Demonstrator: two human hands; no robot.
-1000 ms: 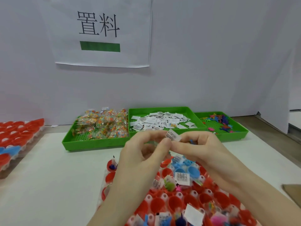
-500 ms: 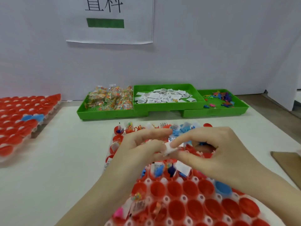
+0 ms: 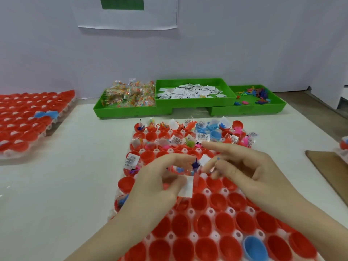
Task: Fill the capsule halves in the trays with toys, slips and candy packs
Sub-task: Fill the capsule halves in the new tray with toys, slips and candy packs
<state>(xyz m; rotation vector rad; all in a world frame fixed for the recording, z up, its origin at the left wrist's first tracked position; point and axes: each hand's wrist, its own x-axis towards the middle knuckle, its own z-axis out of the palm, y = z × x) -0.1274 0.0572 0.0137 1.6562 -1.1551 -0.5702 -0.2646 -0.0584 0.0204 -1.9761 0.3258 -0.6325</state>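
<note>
Filling red capsule halves (image 3: 218, 201) in the near tray (image 3: 194, 236).
Behind: three green bins (image 3: 192, 102), with candy packs (image 3: 130, 95), slips (image 3: 188, 92), toys (image 3: 254, 95). Left hand (image 3: 160, 181) pinching one white slip (image 3: 185, 186) over the tray; right hand (image 3: 244, 168) fingers spread, gripping nothing visible.
</note>
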